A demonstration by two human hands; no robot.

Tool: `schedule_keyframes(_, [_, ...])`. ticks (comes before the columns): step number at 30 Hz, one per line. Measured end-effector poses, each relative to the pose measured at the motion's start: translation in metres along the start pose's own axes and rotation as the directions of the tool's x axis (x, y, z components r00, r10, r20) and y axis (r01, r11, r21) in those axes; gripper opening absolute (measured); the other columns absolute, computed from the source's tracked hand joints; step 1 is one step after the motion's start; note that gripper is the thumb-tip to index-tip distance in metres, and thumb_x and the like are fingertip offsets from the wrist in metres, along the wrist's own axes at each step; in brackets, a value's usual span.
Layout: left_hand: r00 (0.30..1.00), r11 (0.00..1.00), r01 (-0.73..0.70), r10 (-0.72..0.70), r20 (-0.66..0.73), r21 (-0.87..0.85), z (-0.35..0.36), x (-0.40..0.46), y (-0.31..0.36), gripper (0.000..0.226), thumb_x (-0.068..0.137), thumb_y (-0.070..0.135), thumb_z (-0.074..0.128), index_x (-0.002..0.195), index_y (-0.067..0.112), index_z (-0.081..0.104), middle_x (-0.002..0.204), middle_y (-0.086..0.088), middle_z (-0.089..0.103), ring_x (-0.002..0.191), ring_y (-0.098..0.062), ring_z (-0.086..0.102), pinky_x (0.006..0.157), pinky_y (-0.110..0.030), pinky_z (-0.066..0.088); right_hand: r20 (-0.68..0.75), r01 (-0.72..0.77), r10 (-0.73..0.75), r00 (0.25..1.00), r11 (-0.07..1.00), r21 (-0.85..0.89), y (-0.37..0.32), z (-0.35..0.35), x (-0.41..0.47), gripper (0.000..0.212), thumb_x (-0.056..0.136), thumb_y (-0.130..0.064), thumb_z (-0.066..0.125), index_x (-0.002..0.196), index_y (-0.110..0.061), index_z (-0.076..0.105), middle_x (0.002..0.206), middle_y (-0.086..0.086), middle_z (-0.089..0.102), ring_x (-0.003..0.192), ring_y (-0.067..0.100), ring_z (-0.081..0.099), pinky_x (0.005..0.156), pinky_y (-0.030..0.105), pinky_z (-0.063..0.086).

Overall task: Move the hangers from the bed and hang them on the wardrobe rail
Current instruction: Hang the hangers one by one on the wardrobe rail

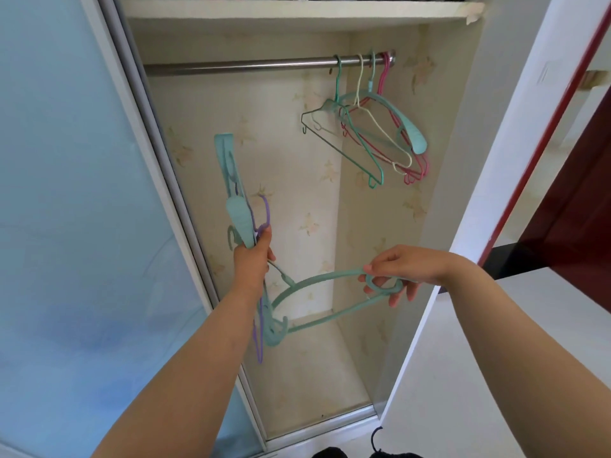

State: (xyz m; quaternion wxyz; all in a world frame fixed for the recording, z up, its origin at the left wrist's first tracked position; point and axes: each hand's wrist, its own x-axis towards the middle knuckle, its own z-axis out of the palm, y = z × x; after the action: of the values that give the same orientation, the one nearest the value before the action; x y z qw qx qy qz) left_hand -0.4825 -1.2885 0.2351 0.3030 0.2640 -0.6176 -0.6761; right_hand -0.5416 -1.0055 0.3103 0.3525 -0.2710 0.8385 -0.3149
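Our right hand (401, 267) pinches one teal hanger (330, 294) by its end loop; our left hand (253, 259) grips a bunch of hangers (241, 223) upright. Four hung hangers (373, 127) crowd the wardrobe rail (248, 66) at its right end.

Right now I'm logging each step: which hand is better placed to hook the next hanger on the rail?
Probably the right hand: it pinches a single teal hanger by one end and is nearer the rail. The left hand grips the remaining bunch.
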Motion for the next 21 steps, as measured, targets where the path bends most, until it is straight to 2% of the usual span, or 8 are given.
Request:
schedule_keyframes(4, [0.993,0.973,0.116,-0.117,0.007,-0.197,-0.008,0.011,0.005,0.035,0.088,0.052,0.059,0.091,0.017,0.062,0.073,0.005,0.074,0.073,-0.002,0.067,0.050,-0.022,0.054,-0.016,-0.057,0.057,0.998,0.998,0.042,0.007,-0.011,-0.007,0.033,0.092,-0.048,0.054,0.110,-0.024,0.068,0.103,-0.005,0.073,0.078,0.035,0.072,0.053,0.026,0.055])
schedule_keyframes(6, [0.981,0.949,0.185,-0.196,-0.015,-0.255,-0.013,0.017,0.007,0.040,0.088,0.054,0.058,0.083,0.013,0.058,0.058,0.003,0.068,0.057,-0.007,0.066,0.048,-0.023,0.054,-0.041,-0.094,0.097,0.994,0.992,0.083,0.011,-0.019,-0.013,0.033,0.091,-0.047,0.055,0.108,-0.022,0.068,0.102,-0.003,0.074,0.078,0.038,0.071,0.051,0.026,0.055])
schedule_keyframes(8, [0.968,0.936,0.224,-0.245,-0.045,-0.272,-0.017,0.022,0.006,0.046,0.088,0.055,0.057,0.070,0.013,0.049,0.040,0.005,0.052,0.037,-0.009,0.055,0.044,-0.024,0.052,-0.068,-0.112,0.119,0.991,0.988,0.108,0.013,-0.028,-0.019,0.032,0.090,-0.047,0.056,0.105,-0.022,0.070,0.102,-0.001,0.074,0.078,0.040,0.071,0.048,0.025,0.054])
schedule_keyframes(12, [0.957,0.947,0.241,-0.269,-0.111,-0.213,-0.020,0.028,0.004,0.048,0.088,0.058,0.054,0.064,0.018,0.044,0.035,0.008,0.038,0.031,-0.009,0.037,0.042,-0.025,0.037,-0.129,-0.121,0.131,0.983,0.989,0.082,0.004,-0.047,-0.026,0.029,0.092,-0.045,0.054,0.100,-0.023,0.071,0.100,-0.003,0.074,0.076,0.038,0.072,0.046,0.022,0.050])
schedule_keyframes(15, [0.948,0.945,0.269,-0.294,-0.122,-0.187,-0.022,0.033,0.006,0.048,0.092,0.057,0.049,0.062,0.019,0.042,0.039,0.006,0.035,0.030,-0.009,0.029,0.042,-0.023,0.029,-0.201,-0.127,0.134,0.970,0.991,0.051,-0.012,-0.056,-0.027,0.027,0.092,-0.042,0.056,0.099,-0.020,0.071,0.093,-0.004,0.075,0.071,0.035,0.072,0.044,0.021,0.050])
schedule_keyframes(18, [0.948,0.942,0.297,-0.311,-0.074,-0.156,-0.022,0.037,0.006,0.032,0.098,0.033,0.045,0.069,0.019,0.044,0.054,0.002,0.035,0.027,-0.006,0.027,0.036,-0.015,0.025,-0.321,-0.058,0.082,0.944,0.995,0.084,-0.027,-0.056,-0.015,0.025,0.093,-0.039,0.057,0.098,-0.018,0.070,0.092,0.001,0.072,0.059,0.025,0.071,0.047,0.024,0.053])
schedule_keyframes(20, [0.951,0.943,0.301,-0.308,-0.029,-0.143,-0.019,0.038,0.009,0.026,0.098,0.017,0.042,0.072,0.019,0.041,0.059,0.001,0.036,0.031,-0.007,0.030,0.036,-0.015,0.025,-0.409,0.017,0.047,0.911,0.988,0.151,-0.037,-0.051,-0.001,0.026,0.094,-0.037,0.056,0.100,-0.015,0.069,0.095,0.002,0.068,0.054,0.017,0.069,0.048,0.028,0.057])
schedule_keyframes(21, [0.954,0.944,0.296,-0.299,-0.004,-0.144,-0.016,0.038,0.012,0.025,0.098,0.013,0.041,0.073,0.018,0.040,0.060,0.000,0.037,0.036,-0.008,0.032,0.036,-0.017,0.027,-0.453,0.058,0.035,0.891,0.980,0.190,-0.042,-0.047,0.006,0.027,0.094,-0.037,0.056,0.102,-0.014,0.068,0.097,0.003,0.068,0.055,0.020,0.069,0.049,0.030,0.058])
